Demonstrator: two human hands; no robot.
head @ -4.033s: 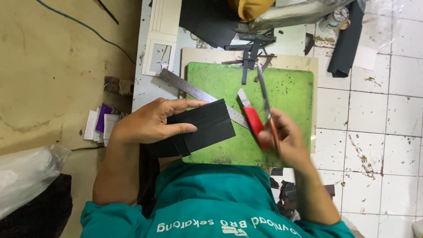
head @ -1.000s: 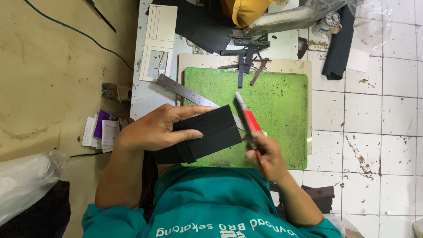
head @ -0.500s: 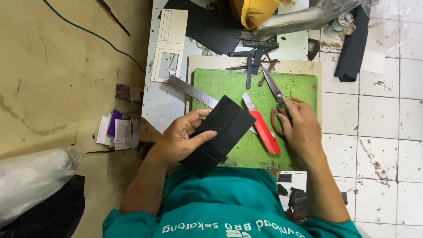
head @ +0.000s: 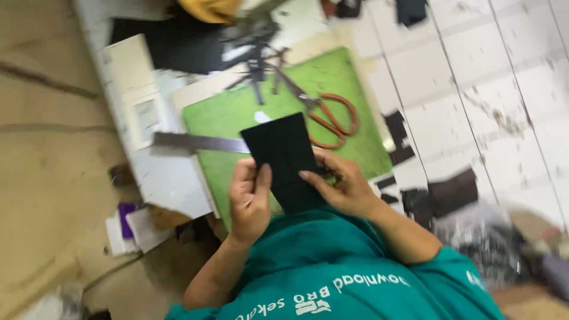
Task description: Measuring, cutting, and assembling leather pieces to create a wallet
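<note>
Both the left hand (head: 249, 198) and right hand (head: 342, 186) pinch a flat, matte black rectangular sheet (head: 284, 160).

1. Left hand (head: 250, 198): raised in front of the torso, back of the hand toward the camera, fingers curled, thumb extended upward and pressed flat against what it grips.
2. Left forearm: bare, running from the lower left up to the wrist, elbow bent and held close to the body.
3. Right hand (head: 342, 186): level with the left and close beside it, fingers extended leftward, fingertips (head: 307, 176) pressing down, palm turned away.
4. Right forearm: bare below a teal sleeve, angled in from the lower right, wrist slightly bent.
</note>
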